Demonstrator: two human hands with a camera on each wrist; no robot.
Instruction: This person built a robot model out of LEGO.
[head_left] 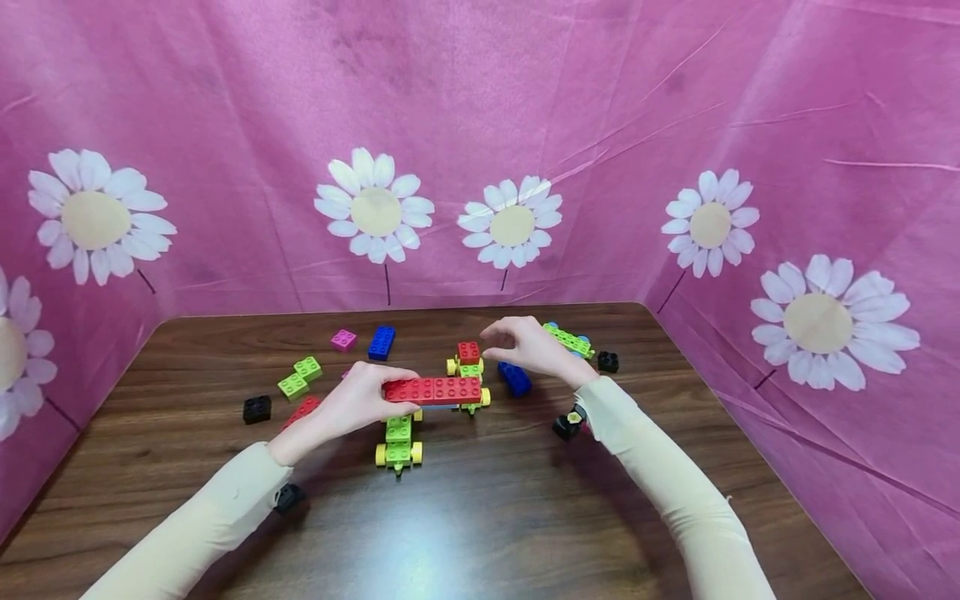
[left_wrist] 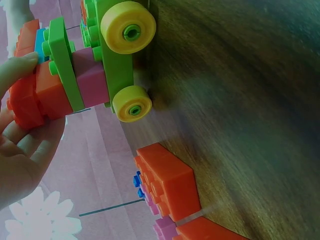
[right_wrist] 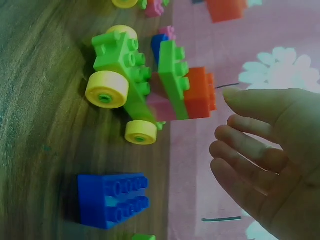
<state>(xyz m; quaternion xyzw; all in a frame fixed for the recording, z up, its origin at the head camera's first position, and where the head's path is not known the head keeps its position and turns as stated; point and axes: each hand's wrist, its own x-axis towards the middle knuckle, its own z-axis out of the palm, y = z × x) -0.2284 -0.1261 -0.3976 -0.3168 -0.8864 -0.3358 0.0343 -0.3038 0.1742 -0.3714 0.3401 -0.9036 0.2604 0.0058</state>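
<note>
My left hand (head_left: 356,402) grips the left end of a long red row of building bricks (head_left: 446,389), thumb and fingers on its sides. In the left wrist view these bricks top a stack with a green plate (left_wrist: 64,65) and a pink brick (left_wrist: 91,77) on a green base with yellow wheels (left_wrist: 128,27). My right hand (head_left: 534,346) hovers beside a square red brick (head_left: 468,352) mounted on the rear wheeled part. The right wrist view shows its loosely bent fingers apart from that brick, with nothing between them.
Blue bricks (head_left: 514,378), lime bricks (head_left: 294,385), a pink brick (head_left: 343,339) and black bricks (head_left: 257,409) lie scattered about. Another green base (head_left: 567,340) with blue wheels stands at the right rear. A pink flowered cloth (head_left: 450,100) hangs behind the wooden table (head_left: 510,517).
</note>
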